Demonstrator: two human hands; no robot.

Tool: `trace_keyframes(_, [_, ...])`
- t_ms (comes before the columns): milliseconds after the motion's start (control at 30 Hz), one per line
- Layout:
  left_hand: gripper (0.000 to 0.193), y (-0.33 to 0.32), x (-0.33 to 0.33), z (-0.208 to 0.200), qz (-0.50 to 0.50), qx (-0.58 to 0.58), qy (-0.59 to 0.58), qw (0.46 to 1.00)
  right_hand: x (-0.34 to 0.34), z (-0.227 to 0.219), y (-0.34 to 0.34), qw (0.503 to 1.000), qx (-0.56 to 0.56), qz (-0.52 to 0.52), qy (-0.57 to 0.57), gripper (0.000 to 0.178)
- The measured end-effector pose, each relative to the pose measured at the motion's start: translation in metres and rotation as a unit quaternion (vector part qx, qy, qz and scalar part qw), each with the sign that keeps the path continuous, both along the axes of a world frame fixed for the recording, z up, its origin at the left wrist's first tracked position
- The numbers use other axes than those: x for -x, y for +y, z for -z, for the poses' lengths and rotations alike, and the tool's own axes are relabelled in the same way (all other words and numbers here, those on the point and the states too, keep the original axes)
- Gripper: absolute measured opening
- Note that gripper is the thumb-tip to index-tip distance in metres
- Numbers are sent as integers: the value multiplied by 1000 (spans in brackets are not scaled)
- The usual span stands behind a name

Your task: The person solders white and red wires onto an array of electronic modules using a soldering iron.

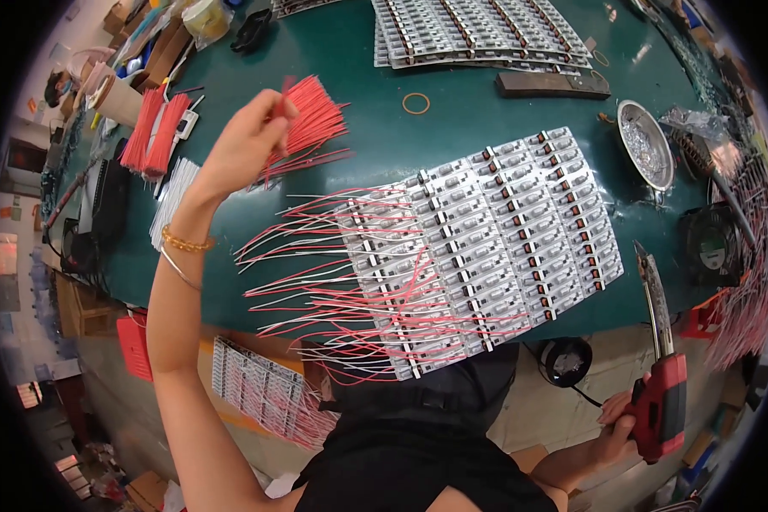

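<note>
My left hand [252,141] is closed at the left edge of a loose pile of red wires [317,115]. A blurred red piece, seemingly wire, stands up at its fingertips. My right hand [616,427] grips a red and black soldering gun [660,405], its long metal tip pointing up beside the table's front edge. Between the hands a panel of joined grey circuit boards [495,230] lies tilted on the table, with rows of small parts. Red and white wires [316,294] stick out leftward from its left columns.
Stacked board panels [482,34] lie at the back, with a dark bar [553,85] in front. A metal bowl [644,145] stands right. Red wire bundles [155,132] and white wires [175,200] lie left. Another wired panel [258,384] sits below the table edge.
</note>
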State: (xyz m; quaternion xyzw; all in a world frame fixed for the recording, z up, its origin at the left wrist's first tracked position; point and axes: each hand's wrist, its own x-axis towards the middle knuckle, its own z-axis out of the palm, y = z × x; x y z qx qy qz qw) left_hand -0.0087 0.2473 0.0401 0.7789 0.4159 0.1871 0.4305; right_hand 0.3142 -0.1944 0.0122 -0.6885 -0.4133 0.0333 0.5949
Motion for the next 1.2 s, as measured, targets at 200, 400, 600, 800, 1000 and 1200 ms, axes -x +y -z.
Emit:
trace_keyframes(200, [15, -28, -11, 1, -111, -80, -236, 962, 0, 10, -6, 999, -21, 13, 48, 77])
trace_keyframes(400, [18, -37, -17, 7, -123, -65, -263, 955, -3, 20, -8, 995, -49, -33, 82, 77])
trace_keyframes(600, [14, -98, -84, -26, -51, -41, -174, 983, 11, 24, -14, 989, -57, -54, 129, 78])
trace_keyframes(800, [10, -160, -121, -10, 100, -32, -60, 993, 45, 23, -12, 965, -46, -87, 243, 80])
trace_keyframes(1000, [9, -197, -149, 15, 150, -45, -44, 987, 63, 16, -29, 946, 10, -62, 317, 88])
trace_keyframes(1200, [11, -206, -148, 25, 118, -148, -34, 981, 56, 34, -62, 943, 86, -174, 269, 95])
